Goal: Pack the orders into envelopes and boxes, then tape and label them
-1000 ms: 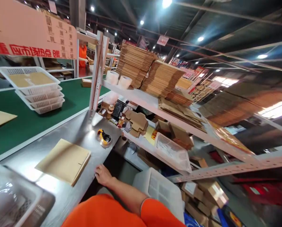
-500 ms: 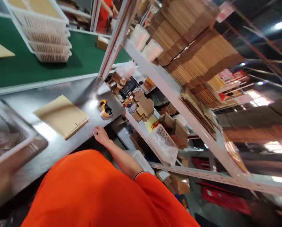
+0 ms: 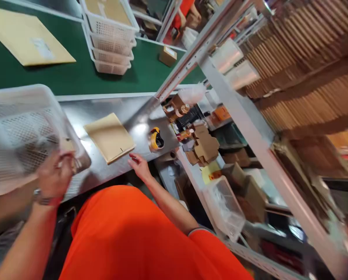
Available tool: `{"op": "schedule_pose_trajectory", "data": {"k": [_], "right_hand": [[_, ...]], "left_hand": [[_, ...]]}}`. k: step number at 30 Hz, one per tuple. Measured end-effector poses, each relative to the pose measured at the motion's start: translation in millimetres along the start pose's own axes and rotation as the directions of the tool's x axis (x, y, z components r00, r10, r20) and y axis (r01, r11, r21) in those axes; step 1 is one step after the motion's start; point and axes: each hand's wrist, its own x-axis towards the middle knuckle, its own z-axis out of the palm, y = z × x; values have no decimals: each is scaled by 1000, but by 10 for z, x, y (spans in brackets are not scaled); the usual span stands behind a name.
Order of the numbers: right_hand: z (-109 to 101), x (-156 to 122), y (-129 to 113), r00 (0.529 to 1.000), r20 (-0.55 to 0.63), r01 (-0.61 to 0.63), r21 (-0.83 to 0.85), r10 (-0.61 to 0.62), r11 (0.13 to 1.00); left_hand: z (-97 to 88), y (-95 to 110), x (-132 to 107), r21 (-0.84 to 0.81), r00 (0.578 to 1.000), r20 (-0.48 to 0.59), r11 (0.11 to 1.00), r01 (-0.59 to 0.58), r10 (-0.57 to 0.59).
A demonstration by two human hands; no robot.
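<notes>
My left hand [image 3: 56,173], with a watch at the wrist, is closed on a small light-brown piece [image 3: 67,145], blurred and too unclear to name. It is at the near right side of a white perforated plastic basket [image 3: 47,93]. My right hand [image 3: 139,166] holds nothing, its fingers loosely apart at the metal table's [image 3: 110,105] front edge. Just beyond those fingertips lies a small stack of kraft envelopes [image 3: 110,136]. A yellow and black tape dispenser [image 3: 155,140] stands to the right of the stack.
A green surface [image 3: 75,83] behind the table carries stacked white baskets [image 3: 112,50], a large envelope [image 3: 28,37] and a small carton [image 3: 167,56]. Shelving [image 3: 238,105] on the right bears flattened cardboard [image 3: 314,93]. Another person's hand [image 3: 194,17] shows at the far top.
The view has swung left, so the table things sit further right. My left hand has come into view at the basket, holding a small piece. My right hand's fingers have uncurled.
</notes>
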Motion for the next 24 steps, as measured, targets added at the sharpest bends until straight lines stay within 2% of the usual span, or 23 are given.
{"op": "schedule_pose_trajectory", "data": {"k": [2, 3, 5, 7, 9, 12, 14, 15, 16, 17, 18, 19, 20, 21, 22, 23, 24], "right_hand": [[64, 62, -123, 999, 41, -18, 164, 12, 986], [85, 79, -168, 997, 64, -61, 262, 46, 963], [99, 76, -233, 984, 122, -172, 430, 132, 886], [80, 21, -275, 967, 179, -247, 506, 180, 826], [42, -73, -298, 960, 224, -265, 519, 169, 813], [-13, -209, -287, 955, 243, -275, 503, 171, 819], [-52, -244, -246, 963, 158, -269, 446, 220, 854], [-80, -240, -220, 965, 93, -262, 418, 246, 870], [-118, -226, -195, 966, 20, -245, 372, 256, 895], [-166, -208, -176, 968, -47, -221, 309, 247, 925], [-223, -191, -164, 971, -97, -192, 235, 219, 953], [-283, -180, -163, 976, -123, -162, 149, 181, 975], [-342, -178, -171, 982, -128, -132, 61, 139, 989], [-395, -187, -188, 989, -108, -102, -14, 100, 995], [-439, -205, -210, 996, -57, -72, -60, 69, 996], [-474, -228, -231, 999, 13, -45, -75, 46, 996], [-502, -253, -247, 996, 88, -16, -85, 23, 996]], "left_hand": [[225, 48, -89, -171, 996, 50, 983, -69, 78], [401, 83, -134, -309, 971, 202, 949, -61, 128], [786, 151, -188, -517, 892, 417, 853, 75, 174], [1108, 195, -190, -591, 818, 537, 784, 190, 206], [1320, 205, -158, -620, 749, 621, 728, 293, 228], [1496, 184, -93, -640, 620, 729, 612, 465, 290], [1572, 169, -32, -619, 559, 772, 560, 551, 304], [1598, 164, 12, -604, 557, 782, 561, 566, 280], [1613, 163, 67, -596, 588, 774, 584, 551, 235], [1613, 164, 134, -600, 661, 729, 631, 492, 177], [1600, 168, 208, -605, 762, 635, 696, 387, 129], [1574, 175, 287, -597, 863, 492, 766, 240, 113], [1542, 182, 363, -560, 929, 338, 826, 72, 148], [1508, 188, 430, -500, 950, 218, 862, -89, 224], [1480, 192, 485, -437, 930, 180, 873, -217, 321], [1463, 190, 524, -393, 884, 225, 868, -303, 410], [1462, 180, 546, -369, 820, 333, 865, -341, 465]]}}
